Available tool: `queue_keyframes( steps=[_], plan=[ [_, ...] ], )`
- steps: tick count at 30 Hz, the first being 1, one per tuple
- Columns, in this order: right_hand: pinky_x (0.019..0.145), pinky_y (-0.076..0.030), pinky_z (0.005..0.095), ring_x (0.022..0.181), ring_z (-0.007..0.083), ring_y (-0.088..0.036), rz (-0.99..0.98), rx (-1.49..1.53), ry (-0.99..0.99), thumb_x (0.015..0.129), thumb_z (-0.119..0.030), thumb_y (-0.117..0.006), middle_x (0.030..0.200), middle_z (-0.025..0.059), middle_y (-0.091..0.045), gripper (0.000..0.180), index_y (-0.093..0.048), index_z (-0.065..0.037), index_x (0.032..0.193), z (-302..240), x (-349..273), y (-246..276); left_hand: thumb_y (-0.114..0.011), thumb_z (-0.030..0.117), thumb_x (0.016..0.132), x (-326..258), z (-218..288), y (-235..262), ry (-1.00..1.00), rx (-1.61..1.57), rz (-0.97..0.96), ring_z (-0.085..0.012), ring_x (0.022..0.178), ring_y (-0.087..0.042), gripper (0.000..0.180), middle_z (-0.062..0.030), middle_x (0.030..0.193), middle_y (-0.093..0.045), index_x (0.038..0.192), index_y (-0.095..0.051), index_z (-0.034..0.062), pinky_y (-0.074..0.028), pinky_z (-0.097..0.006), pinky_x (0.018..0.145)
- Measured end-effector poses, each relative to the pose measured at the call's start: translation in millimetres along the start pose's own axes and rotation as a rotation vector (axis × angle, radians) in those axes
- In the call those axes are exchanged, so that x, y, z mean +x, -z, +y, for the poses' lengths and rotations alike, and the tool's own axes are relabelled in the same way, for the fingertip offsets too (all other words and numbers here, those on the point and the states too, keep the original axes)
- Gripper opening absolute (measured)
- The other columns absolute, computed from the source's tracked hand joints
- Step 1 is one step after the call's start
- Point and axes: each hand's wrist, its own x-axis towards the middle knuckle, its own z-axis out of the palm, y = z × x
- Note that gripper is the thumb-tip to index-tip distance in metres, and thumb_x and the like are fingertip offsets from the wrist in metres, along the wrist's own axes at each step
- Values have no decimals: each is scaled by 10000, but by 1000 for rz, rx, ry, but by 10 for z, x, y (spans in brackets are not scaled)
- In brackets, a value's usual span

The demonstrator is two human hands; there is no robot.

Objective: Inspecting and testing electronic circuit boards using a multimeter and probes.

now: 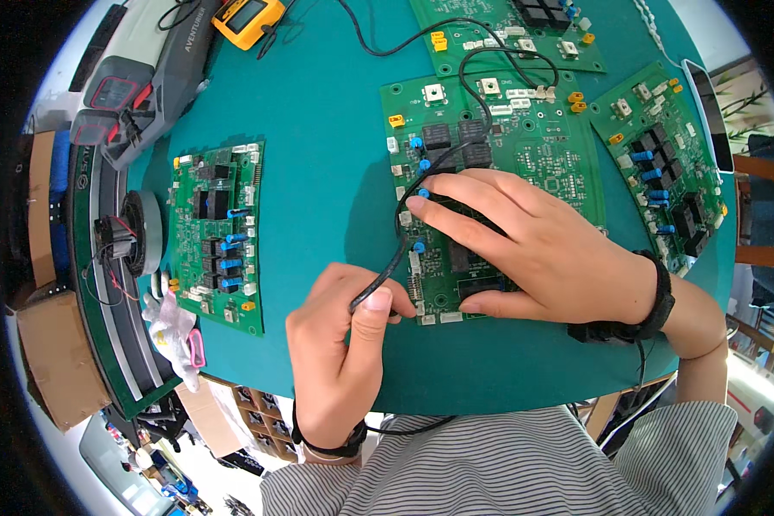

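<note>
The left hand (340, 340) pinches a black cable (387, 272) beside the middle board (533, 155) of 4, which lies on the green table (305, 206) under the spread right hand (525, 249). A hard tug could snag the cable on the blue parts (425, 165), bending them or dragging the board.

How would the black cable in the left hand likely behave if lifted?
The black cable would probably flex and droop rather than stand straight, since it winds in loose curves over the green circuit board. It looks slim, so likely light for its length. Its bends might catch on the board's raised black relays.
</note>
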Motion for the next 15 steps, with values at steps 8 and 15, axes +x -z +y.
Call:
queue_keyframes(
  steps=[8, 15],
  plan=[
    [1136, -399, 428, 1317, 343, -474, 14, 2, 1, 842, -393, -755, 1420, 195, -479, 787, -445, 5, 1447, 1, 1, -10, -415, 266, 1106, 6, 34, 4, 64, 52, -58, -178, 745, -588, 489, -125, 827, -663, 820, -646, -57, -466, -312, 710],
    [1139, -378, 470, 1317, 382, -453, -12, 39, -14, 763, -340, -793, 1460, 198, -431, 926, -381, -18, 1527, 16, -11, -32, -418, 271, 1104, 12, 17, -13, 10, 58, -38, -176, 756, -583, 489, -122, 831, -656, 827, -647, -60, -458, -309, 702]
  ],
)
